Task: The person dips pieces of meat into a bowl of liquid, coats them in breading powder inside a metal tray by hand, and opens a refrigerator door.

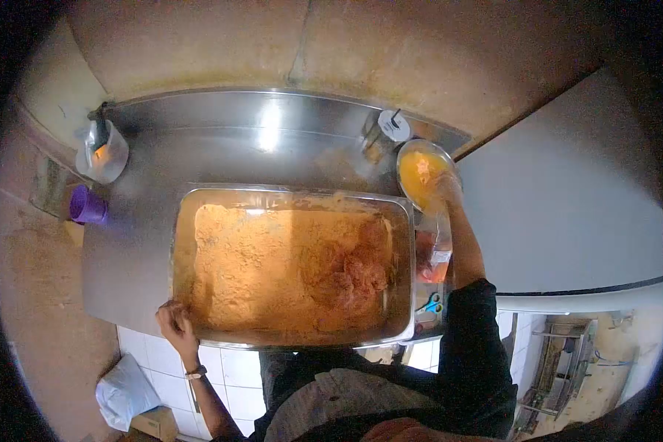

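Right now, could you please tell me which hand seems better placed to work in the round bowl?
Probably the right hand: it is at the bowl, while the left hand is by the tray's near-left corner.

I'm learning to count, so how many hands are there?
2: left hand at the tray, near-left corner; right hand at the bowl beyond its far-right corner. I see no others.

A hand could pass over the worktop [221,151] behind the tray [404,309], between the white container [112,163] and the lidded jar [395,127], or along the left strip beside the purple cup [88,205]. The bowl [402,179], red packet [433,267] and scissors [434,303] crowd the right side; the right hand [443,187] blocks the bowl, the left hand [175,320] the tray's near-left corner.
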Motion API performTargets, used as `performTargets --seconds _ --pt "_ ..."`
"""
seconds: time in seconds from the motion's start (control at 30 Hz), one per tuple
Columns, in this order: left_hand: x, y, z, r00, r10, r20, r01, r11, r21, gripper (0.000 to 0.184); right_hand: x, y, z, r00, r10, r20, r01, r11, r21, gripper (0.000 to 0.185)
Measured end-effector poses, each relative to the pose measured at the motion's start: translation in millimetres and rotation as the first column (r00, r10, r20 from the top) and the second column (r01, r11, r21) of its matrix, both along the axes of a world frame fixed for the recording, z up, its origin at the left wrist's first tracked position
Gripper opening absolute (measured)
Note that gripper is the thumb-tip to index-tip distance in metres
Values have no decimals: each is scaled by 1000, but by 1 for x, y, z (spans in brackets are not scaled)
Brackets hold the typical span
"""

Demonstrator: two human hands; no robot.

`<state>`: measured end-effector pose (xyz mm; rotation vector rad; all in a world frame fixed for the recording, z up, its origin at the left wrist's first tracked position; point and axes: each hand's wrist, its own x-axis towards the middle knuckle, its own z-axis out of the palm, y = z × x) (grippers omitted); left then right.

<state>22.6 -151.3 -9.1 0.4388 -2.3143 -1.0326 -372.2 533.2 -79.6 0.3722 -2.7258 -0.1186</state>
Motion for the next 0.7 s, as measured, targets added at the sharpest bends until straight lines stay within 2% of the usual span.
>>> performTargets --seconds 0.03,0.07,0.13,0.2,0.3,0.33,0.4,0.43,0.47,0.5,0.53,0.63,0.7 --pt "-1 2 2 1000 -4 8 4 1000 0 17 0 11 -15 998 -30 -46 37 988 149 20" --pt "-1 3 5 1000 1 15 -1 1000 -12 17 9 3 -6 997 -80 10 79 992 98 24" --pt "-3 6 7 1000 11 26 -10 1000 -27 18 16 -19 30 977 -144 154 166 976 -141 35" --pt "-3 7 6 1000 13 -20 -12 999 47 18 13 -37 75 968 -133 212 196 929 -314 46" --pt "-2 1 4 1000 -4 29 5 1000 -29 18 2 -17 102 998 -69 15 70 938 -340 41" --pt "-1 1 3 1000 -3 24 4 1000 -27 18 -5 -8 107 998 -67 10 67 939 -338 41" --pt "-1 1 3 1000 -1 31 2 1000 -14 19 -20 -2 107 986 -139 -91 53 782 -621 35" --pt "0 1 2 1000 6 29 -5 1000 -17 19 -11 -20 126 987 -132 -93 46 780 -624 35" --pt "0 1 1 1000 5 21 -4 999 -48 18 11 -52 164 979 -202 -36 170 898 -406 34" --pt "-1 1 2 1000 2 13 0 997 -78 17 18 -64 176 970 -241 -16 227 931 -284 33" --pt "-1 1 7 999 -6 43 7 1000 -25 16 24 -73 186 961 -278 -3 274 949 -156 32" --pt "-2 0 4 1000 -11 5 11 999 -33 16 17 -60 172 893 -451 6 451 892 -41 31" --pt "-1 -4 -8 1000 6 8 -6 1000 -12 16 20 -52 167 878 -470 -88 476 878 58 31"
